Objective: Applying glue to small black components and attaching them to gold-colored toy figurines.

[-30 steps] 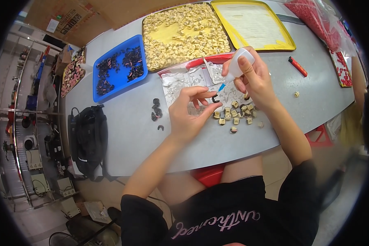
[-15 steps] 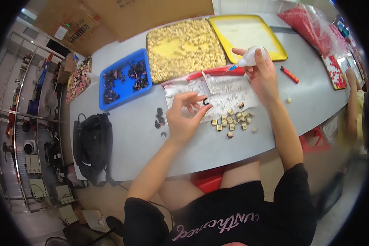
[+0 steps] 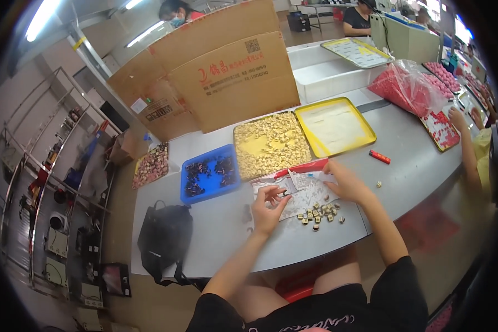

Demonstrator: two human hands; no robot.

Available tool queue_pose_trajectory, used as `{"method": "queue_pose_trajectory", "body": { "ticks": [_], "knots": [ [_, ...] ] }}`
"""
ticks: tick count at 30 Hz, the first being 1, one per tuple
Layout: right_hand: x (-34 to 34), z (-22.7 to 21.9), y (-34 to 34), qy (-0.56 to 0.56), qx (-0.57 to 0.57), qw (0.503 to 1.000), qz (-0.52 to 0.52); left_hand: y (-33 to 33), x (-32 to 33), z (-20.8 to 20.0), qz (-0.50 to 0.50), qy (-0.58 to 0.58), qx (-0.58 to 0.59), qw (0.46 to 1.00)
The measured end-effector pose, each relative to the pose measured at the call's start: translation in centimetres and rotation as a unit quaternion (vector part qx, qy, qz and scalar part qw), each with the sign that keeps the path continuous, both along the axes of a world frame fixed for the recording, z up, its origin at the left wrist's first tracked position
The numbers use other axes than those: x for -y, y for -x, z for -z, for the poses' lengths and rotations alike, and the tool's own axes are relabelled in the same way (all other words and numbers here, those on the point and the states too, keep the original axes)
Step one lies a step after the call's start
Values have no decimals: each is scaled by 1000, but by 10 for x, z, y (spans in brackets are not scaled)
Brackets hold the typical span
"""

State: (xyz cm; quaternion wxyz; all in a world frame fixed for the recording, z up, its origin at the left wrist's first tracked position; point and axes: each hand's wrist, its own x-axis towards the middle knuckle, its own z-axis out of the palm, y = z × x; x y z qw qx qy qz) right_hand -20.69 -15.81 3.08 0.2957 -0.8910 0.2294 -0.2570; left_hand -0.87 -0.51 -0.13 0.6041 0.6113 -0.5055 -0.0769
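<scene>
My left hand (image 3: 268, 210) is over the front left of a white sheet (image 3: 307, 196), pinching a small black curved piece (image 3: 286, 193) between thumb and forefinger. At the sheet's right side is my right hand (image 3: 346, 181), its fingers bent near the red strip (image 3: 310, 167). What those fingers hold blends into the white behind them, and I cannot make it out. Just in front of the sheet lies a loose cluster of small cream-and-dark cube-like pieces (image 3: 318, 213). Loose black pieces beside my left wrist are blurred.
Behind the sheet stand a blue tray (image 3: 210, 191) of black pieces, a yellow tray (image 3: 254, 145) of cream pieces and a yellow-rimmed tray (image 3: 373, 135). A black bag (image 3: 165, 238) lies at left, a red marker-like stick (image 3: 379, 157) at right. Cardboard (image 3: 232, 72) rises behind; co-workers sit beyond.
The view has tilted up, showing more of the room. My right hand has come down toward the sheet; the white squeeze bottle is no longer distinct. My left hand keeps its pinch.
</scene>
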Motion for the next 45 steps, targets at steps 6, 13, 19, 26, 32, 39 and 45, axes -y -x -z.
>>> {"method": "queue_pose_trajectory", "body": {
  "ticks": [6, 13, 19, 26, 32, 39, 45],
  "knots": [
    [3, 0, 24, 55, 18, 997, 53, 1, 4, -5, -38, -20, 13, 999],
    [18, 6, 130, 139, 13, 944, 299, 2, 4, -7, -9, 3, 22, 1000],
    [5, 4, 133, -24, -38, 971, 235, 4, -1, -10, -10, 4, 52, 999],
    [6, 13, 121, -4, -23, 977, 214, 5, -5, -6, 5, 8, 94, 996],
    [15, 6, 96, 21, 82, 981, 174, 8, -7, -13, 4, -13, 89, 996],
    [27, -1, 48, -136, 203, 963, 114, 10, -7, -18, 4, -16, 28, 999],
    [27, -17, -18, -208, 264, 942, -14, 8, -7, -18, 8, -38, 20, 999]
  ]
}}
